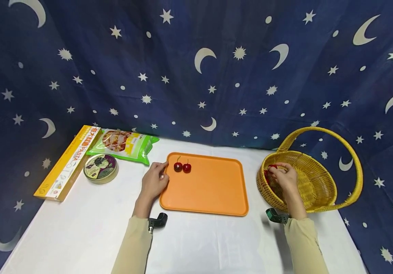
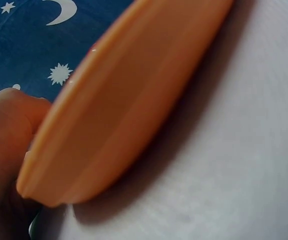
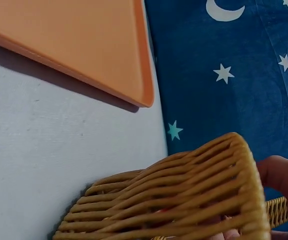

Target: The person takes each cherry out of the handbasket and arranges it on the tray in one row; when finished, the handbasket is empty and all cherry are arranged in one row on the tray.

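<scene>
An orange tray lies on the white table, with two dark red cherries side by side near its upper left corner. My left hand grips the tray's left rim with thumb and fingers. The tray's side fills much of the left wrist view. To the right, my right hand reaches inside a yellow wicker basket and pinches a red cherry near the basket's left wall. More red shows below those fingers, partly hidden. In the right wrist view the woven wall covers most of the fingers.
At the left stand a long pasta box, a round tin and a green food bag. The basket's tall handle arches out to the right. A dark blue curtain with moons and stars hangs behind the table.
</scene>
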Motion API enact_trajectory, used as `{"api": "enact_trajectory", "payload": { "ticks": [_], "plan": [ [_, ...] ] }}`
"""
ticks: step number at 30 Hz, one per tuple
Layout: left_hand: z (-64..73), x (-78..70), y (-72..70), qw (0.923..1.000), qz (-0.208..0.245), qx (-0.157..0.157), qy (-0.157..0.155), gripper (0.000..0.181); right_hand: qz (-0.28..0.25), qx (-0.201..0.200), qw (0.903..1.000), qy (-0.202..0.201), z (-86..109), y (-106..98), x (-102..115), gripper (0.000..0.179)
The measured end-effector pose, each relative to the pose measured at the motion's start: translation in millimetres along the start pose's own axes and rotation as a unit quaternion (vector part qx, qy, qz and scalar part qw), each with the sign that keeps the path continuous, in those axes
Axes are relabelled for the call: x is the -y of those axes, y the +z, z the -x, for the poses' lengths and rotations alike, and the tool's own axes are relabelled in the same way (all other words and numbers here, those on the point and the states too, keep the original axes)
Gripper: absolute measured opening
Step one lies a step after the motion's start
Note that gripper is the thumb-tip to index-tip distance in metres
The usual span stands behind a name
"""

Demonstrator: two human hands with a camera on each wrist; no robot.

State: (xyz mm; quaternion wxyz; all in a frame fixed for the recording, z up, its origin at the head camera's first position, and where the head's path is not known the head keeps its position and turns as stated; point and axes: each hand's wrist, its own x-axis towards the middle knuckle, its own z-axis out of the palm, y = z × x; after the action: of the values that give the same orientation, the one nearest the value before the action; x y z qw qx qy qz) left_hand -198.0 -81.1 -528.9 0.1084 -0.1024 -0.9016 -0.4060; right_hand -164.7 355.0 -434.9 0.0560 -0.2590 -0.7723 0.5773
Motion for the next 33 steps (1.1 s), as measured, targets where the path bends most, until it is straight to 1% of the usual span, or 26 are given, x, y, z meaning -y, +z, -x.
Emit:
{"api": "enact_trajectory", "payload": {
  "ticks": [5,7,9,12,14,18,22,25,29,33],
  "plan": [
    [-0.5,-0.2,-0.2,1.0000,-0.004,0.002,-0.001,0.049,-0.026,0.016,0.9994,-0.019,2.0,3,2,0.040],
    [-0.4,0.0,-0.5,1.0000,-0.004,0.001,-0.002,0.049,-0.028,0.024,0.9991,-0.021,2.5,4,4,0.041],
    [-0.4,-0.1,-0.7,1.0000,-0.001,0.001,-0.003,0.049,-0.024,0.025,0.9992,-0.020,4.5,6,7,0.039],
    [-0.7,0.5,0.2,1.0000,-0.002,0.003,-0.003,0.049,-0.031,0.019,0.9993,-0.013,9.3,10,16,0.034],
    [-1.0,0.8,1.2,1.0000,-0.003,0.002,-0.001,0.049,-0.038,0.023,0.9989,-0.017,12.7,13,24,0.034],
    [-1.1,0.5,1.7,1.0000,-0.001,-0.009,0.002,0.049,-0.053,0.050,0.9968,-0.034,16.7,22,36,0.040],
    [0.0,-0.5,1.7,0.9999,0.003,-0.010,0.004,0.049,-0.057,0.070,0.9946,-0.051,17.0,35,37,0.041],
    [-0.2,-0.4,1.6,1.0000,0.003,-0.001,-0.002,0.049,-0.058,0.083,0.9929,-0.062,17.1,47,33,0.041],
    [-1.5,-0.1,0.7,0.9999,0.004,0.008,-0.010,0.049,-0.044,0.096,0.9914,-0.077,18.9,68,29,0.039],
    [-0.7,-0.3,-0.1,1.0000,0.007,0.002,-0.006,0.049,-0.031,0.113,0.9891,-0.089,22.2,89,28,0.038]
  ]
}}
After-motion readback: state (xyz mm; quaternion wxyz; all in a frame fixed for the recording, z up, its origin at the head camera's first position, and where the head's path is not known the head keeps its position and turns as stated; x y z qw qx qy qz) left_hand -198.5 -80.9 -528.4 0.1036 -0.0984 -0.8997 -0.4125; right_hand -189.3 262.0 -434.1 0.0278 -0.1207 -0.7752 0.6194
